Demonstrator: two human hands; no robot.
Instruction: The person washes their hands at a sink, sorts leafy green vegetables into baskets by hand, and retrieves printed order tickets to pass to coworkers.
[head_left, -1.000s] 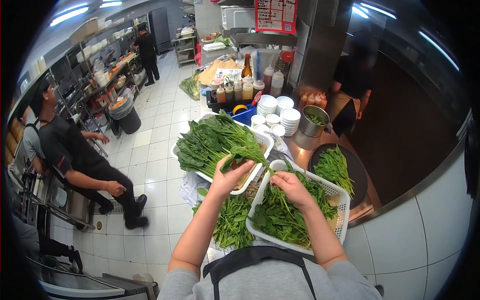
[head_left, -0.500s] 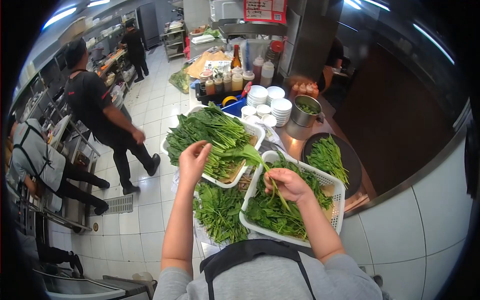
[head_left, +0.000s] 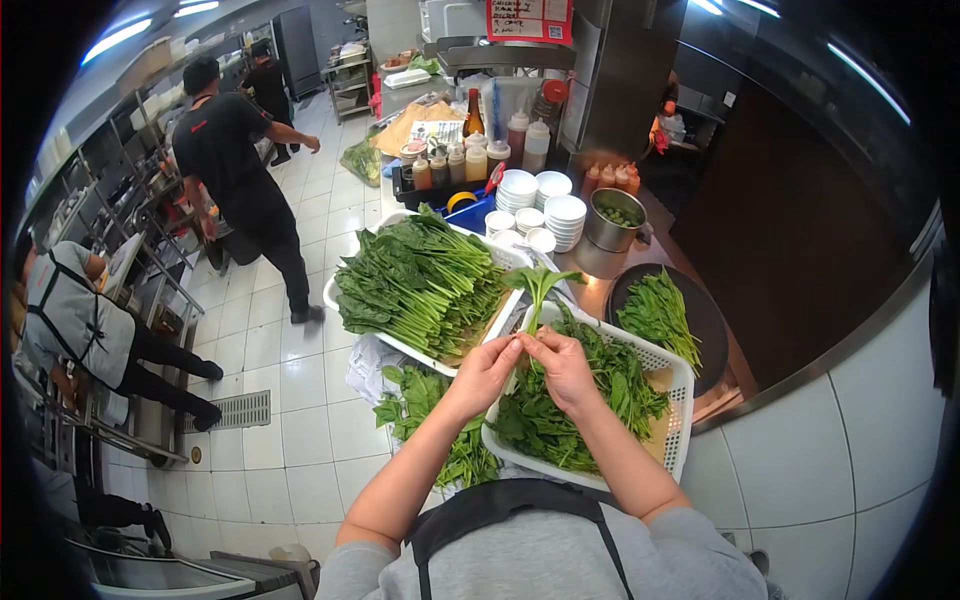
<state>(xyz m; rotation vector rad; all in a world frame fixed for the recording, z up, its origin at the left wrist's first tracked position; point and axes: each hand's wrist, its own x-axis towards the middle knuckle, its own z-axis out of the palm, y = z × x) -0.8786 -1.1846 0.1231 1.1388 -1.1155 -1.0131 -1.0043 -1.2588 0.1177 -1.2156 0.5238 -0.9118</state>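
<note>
A stalk of leafy greens (head_left: 540,288) stands upright between my hands, its leaves spread above the fingers. My right hand (head_left: 562,370) is closed around the stem. My left hand (head_left: 485,372) pinches at the same stem, its fingertips meeting those of the right. Below them is a white perforated basket (head_left: 684,395) holding loose, tangled greens (head_left: 545,425). To the upper left, a second white basket (head_left: 333,296) carries a neatly lined-up pile of greens (head_left: 420,275). More loose greens (head_left: 465,455) lie between the baskets and my left forearm, which partly covers them.
Stacked white bowls (head_left: 565,220), a metal pot (head_left: 613,222) and squeeze bottles (head_left: 455,165) stand behind the baskets. A bundle of greens (head_left: 660,315) rests on a dark round tray (head_left: 705,350) at right. Several people, one a person in black (head_left: 235,165), are at left.
My left hand has come down and right, from above the far basket to the stem. The stalk has turned more upright. The person in black has walked farther away.
</note>
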